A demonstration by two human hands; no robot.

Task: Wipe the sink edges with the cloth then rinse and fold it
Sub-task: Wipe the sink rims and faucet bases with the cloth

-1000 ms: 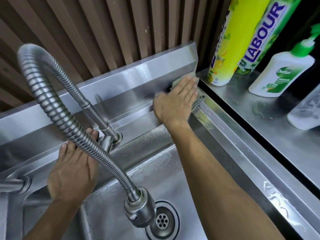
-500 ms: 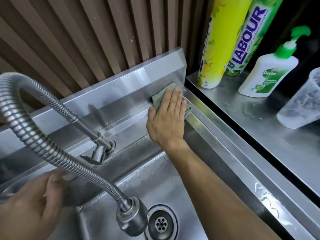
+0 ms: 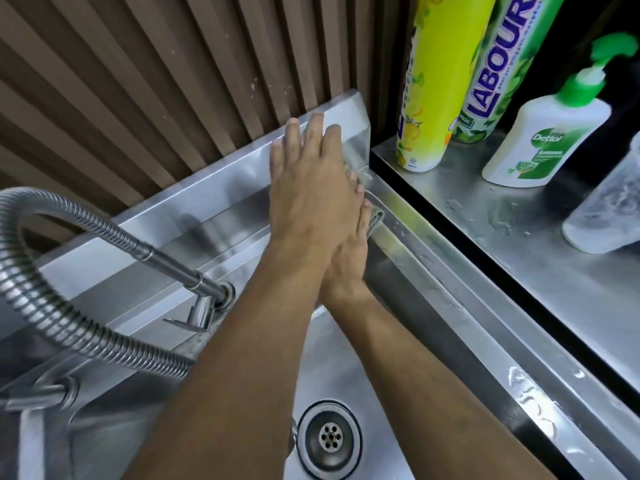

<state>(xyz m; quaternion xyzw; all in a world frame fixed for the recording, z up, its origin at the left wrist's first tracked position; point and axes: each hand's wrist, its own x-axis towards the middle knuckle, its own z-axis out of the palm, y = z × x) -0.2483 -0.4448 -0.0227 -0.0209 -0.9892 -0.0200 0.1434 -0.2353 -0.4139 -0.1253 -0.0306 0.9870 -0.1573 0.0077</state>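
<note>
The steel sink fills the lower view, with a raised backsplash behind it. A grey-green cloth lies in the back right corner, mostly hidden under my hands. My right hand presses on the cloth there with its fingers fairly straight. My left hand crosses over the right one and lies flat on the backsplash, fingers straight and reaching its top edge.
A flexible metal faucet hose arches over the left of the basin, above the drain. On the wet steel counter to the right stand a yellow spray can, a green LABOUR bottle, a Dettol pump bottle and a plastic cup.
My left hand left the sink's front left edge and came across onto the backsplash over my right hand. My right hand stayed on the cloth in the corner.
</note>
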